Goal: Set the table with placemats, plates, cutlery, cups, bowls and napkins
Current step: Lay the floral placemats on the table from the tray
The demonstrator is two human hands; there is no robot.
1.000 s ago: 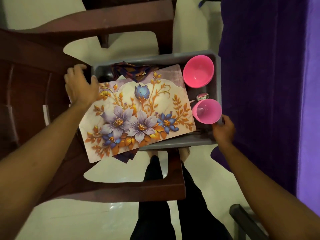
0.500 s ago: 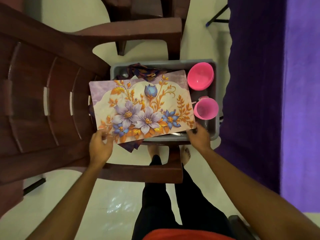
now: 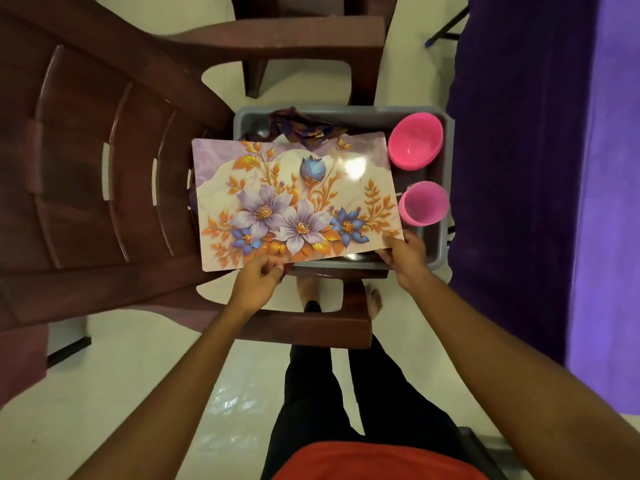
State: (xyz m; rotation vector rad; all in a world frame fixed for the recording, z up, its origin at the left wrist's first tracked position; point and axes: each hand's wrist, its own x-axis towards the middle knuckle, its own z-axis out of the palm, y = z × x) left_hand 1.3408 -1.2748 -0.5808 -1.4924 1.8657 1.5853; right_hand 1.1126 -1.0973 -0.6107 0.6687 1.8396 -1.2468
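Both hands have left the rim of the grey tub (image 3: 346, 114) and come to the near edge of the placemat (image 3: 294, 202), the left sliding in toward the middle of that edge over the last half-second.

The placemat, printed with purple and blue flowers and orange leaves, lies flat across the top of the tub, covering most of its opening and overhanging its left side. The left hand (image 3: 256, 285) has its fingers curled at the mat's near edge, just in front of the tub, and appears to pinch it. The right hand (image 3: 407, 254) pinches the mat's near right corner, thumb on top, at the tub's near right.

In the uncovered right strip of the tub stand a pink bowl (image 3: 415, 140) at the far end and a pink cup (image 3: 423, 203) nearer. A dark patterned cloth (image 3: 299, 128), probably a napkin, pokes out from under the mat at the tub's far wall. The tub sits on a maroon plastic chair (image 3: 104, 168); a purple cloth (image 3: 519, 168), likely the table covering, hangs just right of the tub.

The step in hand looks like taking out the first placemat. Next, it needs lifting level, clear of the bowl and cup, and carrying rightward to be laid flat on the purple surface.
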